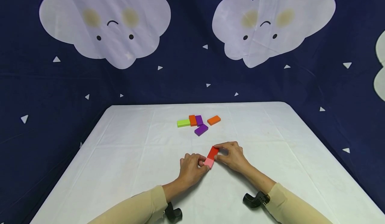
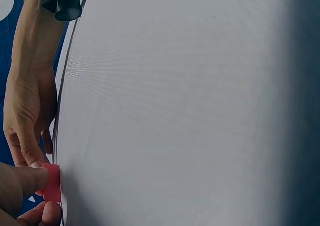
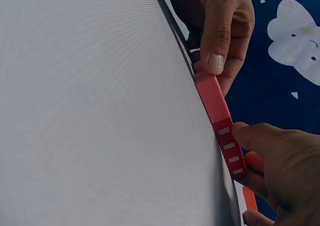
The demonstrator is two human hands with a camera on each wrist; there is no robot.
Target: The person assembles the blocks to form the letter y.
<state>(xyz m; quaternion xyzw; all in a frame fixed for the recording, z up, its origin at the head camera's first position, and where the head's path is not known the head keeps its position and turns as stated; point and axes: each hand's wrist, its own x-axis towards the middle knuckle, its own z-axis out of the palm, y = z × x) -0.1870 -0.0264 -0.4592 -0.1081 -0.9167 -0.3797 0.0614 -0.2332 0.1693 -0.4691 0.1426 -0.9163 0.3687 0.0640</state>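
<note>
Near the middle of the table, a pink block [image 1: 209, 163] and a red block [image 1: 213, 153] lie end to end in a slanting row. My left hand [image 1: 191, 169] pinches the pink block between thumb and fingers; its side faces the left wrist camera. The red block is gripped by my right hand [image 1: 234, 155], thumb on the near side and a fingertip at the far end. Seen from the right wrist, the two blocks touch, and the red one bears several small white marks along its side.
Farther back on the white table [image 1: 120, 170] lie a lime green block [image 1: 183, 123], a dark orange block [image 1: 193, 120] and a purple block [image 1: 199, 120] side by side. Another purple block [image 1: 201, 130] and an orange block [image 1: 214, 120] sit close by. A navy cloud-print cloth [image 1: 186, 83] hangs behind.
</note>
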